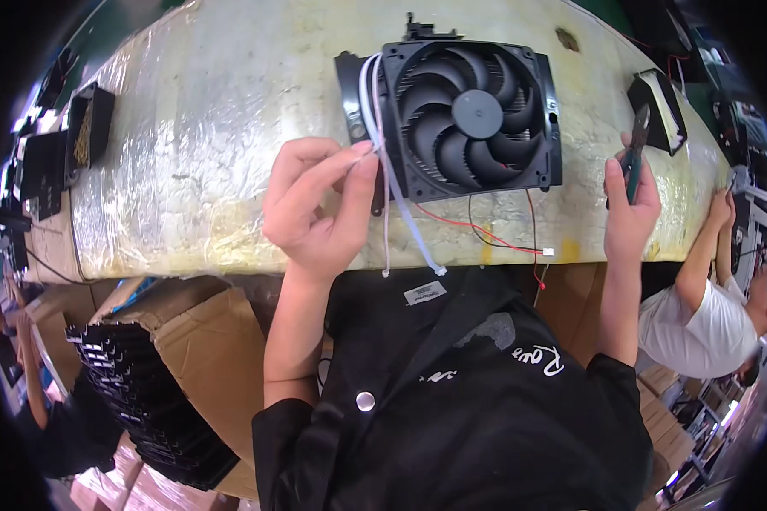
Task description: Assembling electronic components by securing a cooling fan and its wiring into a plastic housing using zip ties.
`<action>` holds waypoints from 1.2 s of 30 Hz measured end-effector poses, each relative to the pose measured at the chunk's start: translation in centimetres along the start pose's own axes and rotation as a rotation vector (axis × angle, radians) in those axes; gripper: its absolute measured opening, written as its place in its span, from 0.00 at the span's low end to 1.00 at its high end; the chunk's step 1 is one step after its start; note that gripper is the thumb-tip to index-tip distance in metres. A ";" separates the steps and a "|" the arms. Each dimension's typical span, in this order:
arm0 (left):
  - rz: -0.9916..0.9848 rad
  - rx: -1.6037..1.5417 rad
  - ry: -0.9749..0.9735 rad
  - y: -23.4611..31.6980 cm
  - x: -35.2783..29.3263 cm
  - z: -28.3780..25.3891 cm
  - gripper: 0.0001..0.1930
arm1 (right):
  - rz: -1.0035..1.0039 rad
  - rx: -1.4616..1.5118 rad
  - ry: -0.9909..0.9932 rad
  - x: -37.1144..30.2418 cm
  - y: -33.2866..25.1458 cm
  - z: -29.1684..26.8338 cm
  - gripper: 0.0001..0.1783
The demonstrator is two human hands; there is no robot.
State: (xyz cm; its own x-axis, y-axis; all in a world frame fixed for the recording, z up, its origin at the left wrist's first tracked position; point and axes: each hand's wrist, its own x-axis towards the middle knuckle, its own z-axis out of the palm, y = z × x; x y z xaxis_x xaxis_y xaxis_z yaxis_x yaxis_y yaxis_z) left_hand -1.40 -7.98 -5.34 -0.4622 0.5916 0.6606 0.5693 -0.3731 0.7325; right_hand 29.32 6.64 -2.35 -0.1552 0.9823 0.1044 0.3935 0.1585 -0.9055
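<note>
A black cooling fan [477, 115] in a square frame lies on the table in front of me, mounted over a finned block. A bundle of white cables [412, 226] loops down its left side, and the loose plug ends hang at the table's near edge. My left hand [315, 209] is closed, thumb and forefinger pinching at this bundle; whether a small tie is between the fingertips I cannot make out. To the right of the fan, my right hand [635, 204] grips a pair of cutting pliers [637, 153] with dark green handles, jaws upward.
Thin red and black wires with a white plug [548, 252] trail from the fan. A black bin [658, 111] stands at right, another bin [90, 126] at left. Below left, a cardboard box [204, 366] holds black parts. A co-worker's arm [703, 251] reaches in at right.
</note>
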 end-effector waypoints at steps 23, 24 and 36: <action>-0.236 -0.196 0.102 -0.1 -0.5 -0.3 0.04 | -1.088 -0.969 -0.609 0.1 -17.4 9.3 0.31; -0.231 -0.196 0.097 -0.1 -0.5 -0.3 0.04 | -1.096 -0.972 -0.606 0.0 -17.4 9.4 0.30; -0.116 -0.134 0.056 -0.3 0.2 -0.1 0.02 | -1.155 -1.221 -0.694 -0.6 -17.3 9.3 0.30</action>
State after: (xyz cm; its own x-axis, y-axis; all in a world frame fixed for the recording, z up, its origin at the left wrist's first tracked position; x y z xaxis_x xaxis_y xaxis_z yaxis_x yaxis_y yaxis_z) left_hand -1.67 -7.82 -5.39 -0.5591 0.5966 0.5758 0.4162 -0.3987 0.8172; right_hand 14.20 2.37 9.42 -0.9823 0.1742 -0.0690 0.1463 0.9432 0.2983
